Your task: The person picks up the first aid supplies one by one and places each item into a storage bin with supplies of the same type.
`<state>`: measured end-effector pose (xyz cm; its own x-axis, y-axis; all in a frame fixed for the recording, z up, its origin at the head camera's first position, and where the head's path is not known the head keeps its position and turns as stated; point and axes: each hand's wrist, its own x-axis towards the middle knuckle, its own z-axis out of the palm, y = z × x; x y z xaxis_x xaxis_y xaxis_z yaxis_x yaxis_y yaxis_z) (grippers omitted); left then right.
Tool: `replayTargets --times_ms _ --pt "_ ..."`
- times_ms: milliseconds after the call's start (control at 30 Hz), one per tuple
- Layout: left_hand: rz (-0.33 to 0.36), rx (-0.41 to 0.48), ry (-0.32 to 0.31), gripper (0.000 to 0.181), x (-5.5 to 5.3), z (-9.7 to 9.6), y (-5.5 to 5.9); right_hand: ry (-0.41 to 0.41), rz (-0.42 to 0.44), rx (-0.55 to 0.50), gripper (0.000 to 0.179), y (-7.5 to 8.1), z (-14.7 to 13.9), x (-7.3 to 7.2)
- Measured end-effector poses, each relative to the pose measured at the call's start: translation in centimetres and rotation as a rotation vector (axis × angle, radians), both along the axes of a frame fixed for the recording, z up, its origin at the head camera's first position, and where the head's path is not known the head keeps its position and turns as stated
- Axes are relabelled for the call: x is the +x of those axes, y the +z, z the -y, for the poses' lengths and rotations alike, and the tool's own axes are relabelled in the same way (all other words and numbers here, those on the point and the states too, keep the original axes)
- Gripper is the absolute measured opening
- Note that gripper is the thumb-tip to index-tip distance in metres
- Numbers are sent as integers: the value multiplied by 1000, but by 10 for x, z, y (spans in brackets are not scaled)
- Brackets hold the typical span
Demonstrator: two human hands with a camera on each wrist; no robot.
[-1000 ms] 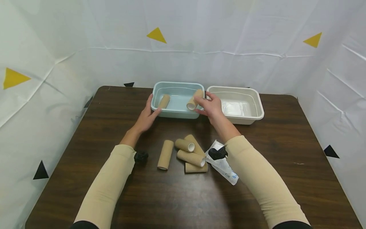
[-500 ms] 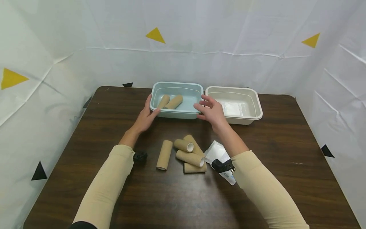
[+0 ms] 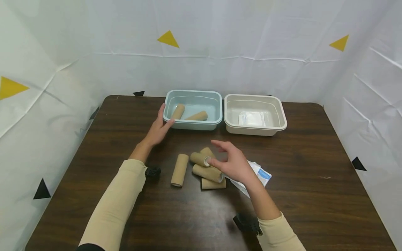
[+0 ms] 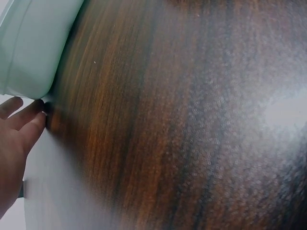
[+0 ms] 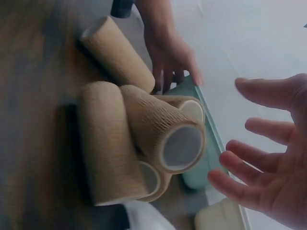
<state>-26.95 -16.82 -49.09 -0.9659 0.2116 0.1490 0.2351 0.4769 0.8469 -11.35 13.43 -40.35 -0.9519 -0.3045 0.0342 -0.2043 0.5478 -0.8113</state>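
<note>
My left hand (image 3: 157, 130) rests against the left end of a light blue plastic tub (image 3: 194, 126), thumb at its front rim, fingers extended along its side. Inside the tub lie two cardboard tubes (image 3: 178, 112), tilted differently. My right hand (image 3: 233, 164) hovers with spread fingers and nothing in it, over the right side of a pile of brown cardboard tubes (image 3: 205, 172). In the right wrist view its fingers (image 5: 268, 129) stand apart from the pile. A single cardboard tube (image 3: 180, 170) lies separately to the left of the pile.
A cream plastic tub (image 3: 251, 131) stands to the right of the blue one, with a flat white packet (image 3: 252, 119) in it. White-and-blue packaging (image 3: 264, 174) lies partly under my right hand and forearm. White sheeting (image 3: 201, 73) surrounds the dark wood table (image 3: 314, 146).
My right hand let go of a cardboard tube, which dropped and settled in the blue tub. Then the hand came back toward me over the pile. My left hand stayed at the tub.
</note>
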Motion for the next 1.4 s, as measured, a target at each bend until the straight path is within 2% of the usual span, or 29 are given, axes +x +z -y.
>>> replayTargets --times_ms 133,267,467,767,933,1167,1400 --pt "3 -19 7 76 2 0 3 -19 -58 39 61 -4 1 21" --pt "9 -37 4 76 5 -1 6 -53 -160 67 53 -16 1 38" --pt "4 -31 6 76 4 -2 6 -50 -326 88 42 -35 3 52" --pt "16 -32 5 76 4 -2 7 20 -472 122 44 -51 7 53" --pt "9 -26 2 75 5 -2 7 44 -500 137 43 -55 9 51" --pt "18 -27 -4 76 3 -2 3 35 -513 159 41 -51 9 51" --pt "19 -33 4 76 2 -1 3 10 -535 107 38 -42 3 52"
